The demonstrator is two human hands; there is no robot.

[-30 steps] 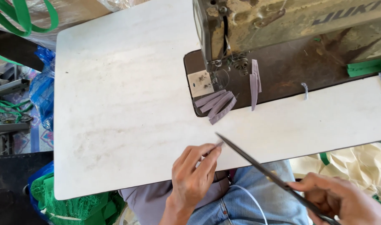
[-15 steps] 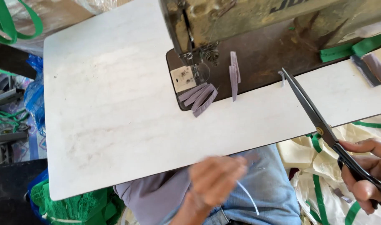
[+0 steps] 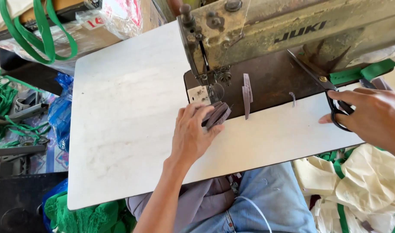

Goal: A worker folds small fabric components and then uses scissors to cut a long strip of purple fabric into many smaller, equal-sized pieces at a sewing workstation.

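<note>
Several short grey-mauve fabric strips [image 3: 217, 114] lie bundled by the needle plate of a worn, rust-flecked metal sewing machine [image 3: 292, 30], and the left hand [image 3: 192, 136] rests on them, fingers curled and pinching the bundle from the near side. Two more strips [image 3: 247, 94] of the same flat, ribbon-like cloth stand upright just beside it on the dark machine bed. The right hand [image 3: 372, 117] is closed around the black looped handles of long, slim steel scissors [image 3: 319, 79] (blades together, tips toward the machine's arm). The white tabletop [image 3: 119, 129] is smooth, scuffed and round-cornered. Cream cloth with green trim [image 3: 357, 185] sits heaped below, right.
</note>
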